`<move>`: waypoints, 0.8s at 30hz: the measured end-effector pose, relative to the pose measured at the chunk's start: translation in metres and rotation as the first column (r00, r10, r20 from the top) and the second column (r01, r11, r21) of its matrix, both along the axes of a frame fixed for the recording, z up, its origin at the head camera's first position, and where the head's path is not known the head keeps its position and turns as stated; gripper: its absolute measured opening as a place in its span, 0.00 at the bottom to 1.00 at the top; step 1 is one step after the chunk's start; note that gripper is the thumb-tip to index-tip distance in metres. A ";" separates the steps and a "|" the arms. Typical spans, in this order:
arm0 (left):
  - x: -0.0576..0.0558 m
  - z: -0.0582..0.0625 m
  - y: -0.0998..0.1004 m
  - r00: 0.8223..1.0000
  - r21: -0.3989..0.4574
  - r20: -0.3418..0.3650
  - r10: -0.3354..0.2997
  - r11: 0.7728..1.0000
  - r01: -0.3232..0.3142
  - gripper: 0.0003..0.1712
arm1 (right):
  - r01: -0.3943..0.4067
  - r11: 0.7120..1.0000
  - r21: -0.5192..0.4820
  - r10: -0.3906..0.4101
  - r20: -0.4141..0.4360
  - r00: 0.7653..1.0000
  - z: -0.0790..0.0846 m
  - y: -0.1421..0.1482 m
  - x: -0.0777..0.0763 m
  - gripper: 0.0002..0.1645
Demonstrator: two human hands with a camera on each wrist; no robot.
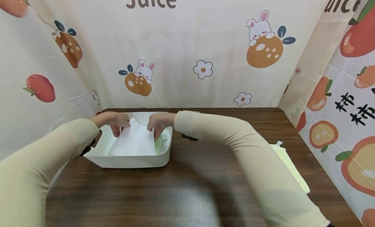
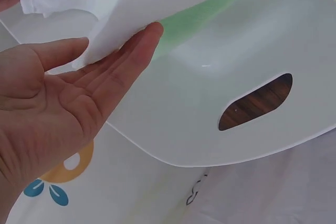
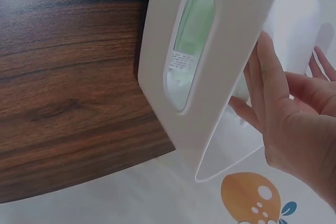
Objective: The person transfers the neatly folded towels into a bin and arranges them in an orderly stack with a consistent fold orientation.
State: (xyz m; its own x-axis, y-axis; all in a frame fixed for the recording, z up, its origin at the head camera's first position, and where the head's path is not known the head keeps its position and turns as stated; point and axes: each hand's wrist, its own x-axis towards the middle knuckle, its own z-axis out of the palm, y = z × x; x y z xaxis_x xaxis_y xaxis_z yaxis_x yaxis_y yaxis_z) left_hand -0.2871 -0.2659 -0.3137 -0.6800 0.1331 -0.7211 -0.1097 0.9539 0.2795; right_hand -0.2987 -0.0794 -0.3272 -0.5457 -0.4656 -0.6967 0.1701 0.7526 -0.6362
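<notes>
A folded white cloth (image 1: 136, 139) with a curved notch in its upper edge lies tilted inside a white plastic bin (image 1: 131, 161). My left hand (image 1: 115, 121) holds its left side; in the left wrist view the cloth passes between the thumb and the long, nearly straight fingers (image 2: 139, 51). At the opposite side my right hand (image 1: 159, 123) holds the cloth, fingers down inside the bin. Under the cloth lies something light green (image 2: 197, 22), its kind hidden. Through the bin's handle slot in the right wrist view, a printed white label (image 3: 181, 61) shows against the green.
A folded pale yellow cloth (image 1: 293, 168) with a small tag lies at the right of the dark wooden table (image 1: 187, 194), partly behind my right sleeve. Fruit-printed curtains (image 1: 181, 41) stand around the table at the back and sides. The bin is near the back left.
</notes>
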 end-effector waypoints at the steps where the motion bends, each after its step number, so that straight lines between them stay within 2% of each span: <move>1: 0.000 0.000 0.000 1.000 0.005 0.004 0.002 1.000 -0.002 0.24 | 0.004 1.000 -0.008 -0.004 0.010 1.000 0.001 0.002 0.000 0.37; 7: 0.001 0.003 -0.002 1.000 0.007 -0.012 0.011 1.000 -0.010 0.24 | 0.027 0.999 -0.032 -0.026 0.036 0.999 0.010 0.011 -0.004 0.36; 11: 0.001 0.002 -0.003 0.996 0.000 -0.086 0.036 0.999 -0.036 0.22 | 0.052 0.998 -0.040 -0.051 0.034 0.998 0.015 0.016 -0.007 0.38; 15: 0.000 -0.001 -0.003 0.984 0.022 -0.160 0.072 0.997 -0.069 0.20 | 0.063 0.996 -0.061 -0.062 0.011 0.998 0.017 0.021 -0.006 0.32; 18: 0.002 -0.002 -0.003 0.977 0.053 -0.196 0.080 0.996 -0.071 0.21 | 0.083 0.992 -0.094 -0.082 0.009 0.997 0.018 0.025 -0.005 0.29; 24: 0.011 -0.002 0.001 0.973 0.083 -0.226 0.052 0.996 -0.034 0.23 | 0.096 0.984 -0.147 -0.094 0.023 0.995 0.024 0.035 -0.006 0.34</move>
State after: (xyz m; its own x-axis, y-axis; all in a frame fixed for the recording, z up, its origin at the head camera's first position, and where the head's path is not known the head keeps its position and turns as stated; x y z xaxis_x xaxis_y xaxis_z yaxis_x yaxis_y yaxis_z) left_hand -0.2761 -0.2652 -0.3157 -0.8312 0.1498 -0.5355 -0.0751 0.9240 0.3751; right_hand -0.3050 -0.0448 -0.3030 -0.5816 -0.5106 -0.6333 0.2474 0.6306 -0.7356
